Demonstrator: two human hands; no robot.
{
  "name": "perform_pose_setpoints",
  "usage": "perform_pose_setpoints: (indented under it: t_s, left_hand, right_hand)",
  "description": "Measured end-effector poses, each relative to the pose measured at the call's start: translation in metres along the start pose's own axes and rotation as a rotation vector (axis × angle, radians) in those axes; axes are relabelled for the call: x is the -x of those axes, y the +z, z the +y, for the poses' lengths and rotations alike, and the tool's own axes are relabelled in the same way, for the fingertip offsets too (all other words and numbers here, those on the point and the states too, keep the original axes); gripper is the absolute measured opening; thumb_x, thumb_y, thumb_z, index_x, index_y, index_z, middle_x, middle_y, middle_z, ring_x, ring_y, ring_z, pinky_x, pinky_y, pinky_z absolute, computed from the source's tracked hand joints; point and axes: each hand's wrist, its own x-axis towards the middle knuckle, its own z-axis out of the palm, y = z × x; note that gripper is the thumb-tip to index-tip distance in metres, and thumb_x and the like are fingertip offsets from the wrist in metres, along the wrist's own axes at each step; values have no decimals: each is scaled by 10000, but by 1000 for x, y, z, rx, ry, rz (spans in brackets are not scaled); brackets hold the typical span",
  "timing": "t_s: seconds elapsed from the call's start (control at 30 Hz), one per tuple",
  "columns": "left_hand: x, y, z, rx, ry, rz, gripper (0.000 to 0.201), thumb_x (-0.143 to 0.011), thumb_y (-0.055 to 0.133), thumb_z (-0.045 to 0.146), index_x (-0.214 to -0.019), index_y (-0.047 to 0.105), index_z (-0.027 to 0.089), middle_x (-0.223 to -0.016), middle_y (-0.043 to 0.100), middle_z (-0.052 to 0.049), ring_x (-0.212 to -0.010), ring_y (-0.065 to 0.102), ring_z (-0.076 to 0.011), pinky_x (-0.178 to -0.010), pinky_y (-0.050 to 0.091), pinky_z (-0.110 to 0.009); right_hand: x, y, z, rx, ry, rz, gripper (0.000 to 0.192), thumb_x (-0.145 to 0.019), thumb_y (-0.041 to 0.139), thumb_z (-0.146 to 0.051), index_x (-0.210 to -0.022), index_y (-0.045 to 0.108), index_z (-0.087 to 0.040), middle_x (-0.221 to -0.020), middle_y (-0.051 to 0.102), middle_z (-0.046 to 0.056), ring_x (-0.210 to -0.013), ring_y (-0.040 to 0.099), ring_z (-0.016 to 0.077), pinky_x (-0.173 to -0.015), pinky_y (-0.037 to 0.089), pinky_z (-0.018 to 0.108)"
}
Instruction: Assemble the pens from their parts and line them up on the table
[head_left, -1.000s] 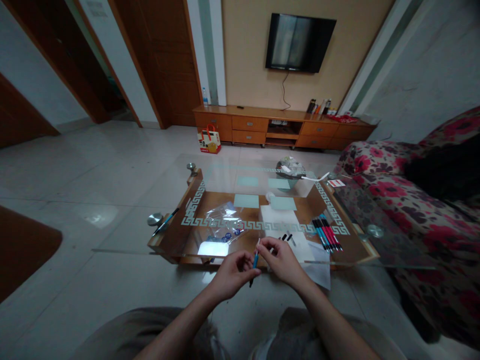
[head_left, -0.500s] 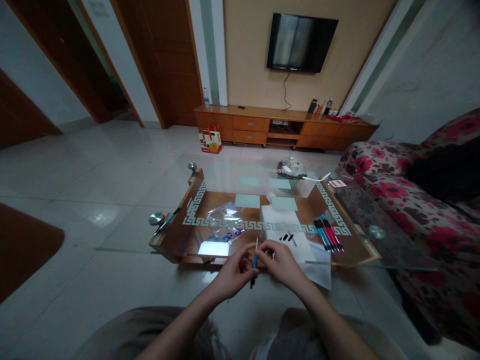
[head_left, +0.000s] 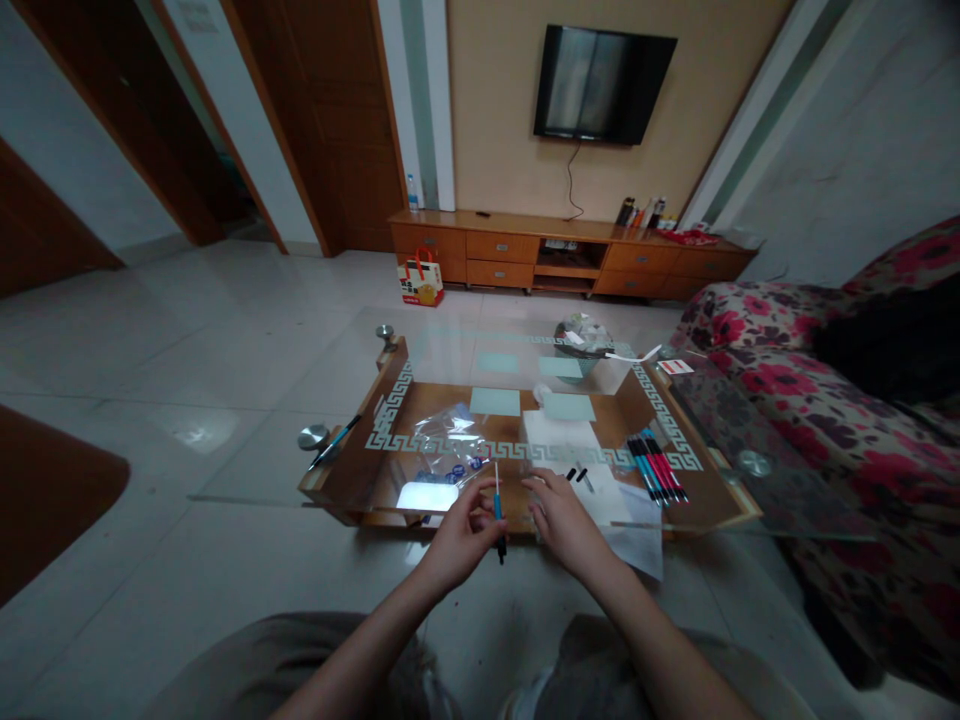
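Between the thumb and fingers of my left hand is a blue pen, held nearly upright. A thin pale tip sticks up from its barrel, and its lower end is black. My right hand is apart from the pen, its fingers spread at the near edge of the glass table. Small black pen parts lie just beyond its fingers, over white paper. Further right, several blue and red pens lie side by side on the glass.
The glass coffee table has a patterned border. Clear plastic bags are at its left middle, and another blue and black pen lies at the left edge. A bowl with a plastic bag stands at the far side. A floral sofa is at right.
My right hand has let go of the pen's upper end and moved a little right, its fingers opening. My left hand has shifted slightly left with the pen.
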Motion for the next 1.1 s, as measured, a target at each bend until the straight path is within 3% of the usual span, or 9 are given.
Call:
perform_pose_setpoints:
  t_s: [0.13,0.27,0.6,0.87,1.1]
  left_hand:
    - [0,-1,-1,-3,3,6,575,-771,722,255,-1287,468,268,-967,515,9,-671,621,-81,-682,524,-249]
    - [0,0,0,0,-4,-7,580,-776,718,249,-1295,459,264,-972,518,6,-686,622,-83,-683,518,-245]
    - [1,2,6,-17,-21,0,586,-755,734,276,-1283,481,246,-974,538,-6,-654,600,-76,-663,514,-242]
    - [2,1,4,-10,-14,-8,582,-757,728,278,-1284,482,246,-976,534,-4,-646,588,-72,-671,519,-252]
    - [2,2,6,-10,-29,-1,586,-744,733,249,-1277,489,242,-964,539,-1,-642,598,-77,-672,522,-262]
  right_hand:
    - [1,2,2,110,-30,-73,500,-867,443,-41,-1331,555,-190,-1446,472,98,-1257,457,255,-1048,399,408]
    - [1,3,4,160,-37,-89,532,-850,441,-17,-1347,546,-178,-1395,516,114,-1220,472,251,-1027,409,400]
    - [0,0,6,163,30,-69,355,-846,484,-10,-1074,684,-194,-1042,613,102,-1011,550,219,-909,435,324]
    - [0,-1,7,112,97,-68,254,-837,492,-19,-926,664,-183,-973,624,90,-967,569,208,-886,427,305]
    - [1,3,9,50,128,-33,344,-811,455,13,-1071,585,-170,-1014,610,95,-991,561,211,-894,436,318]
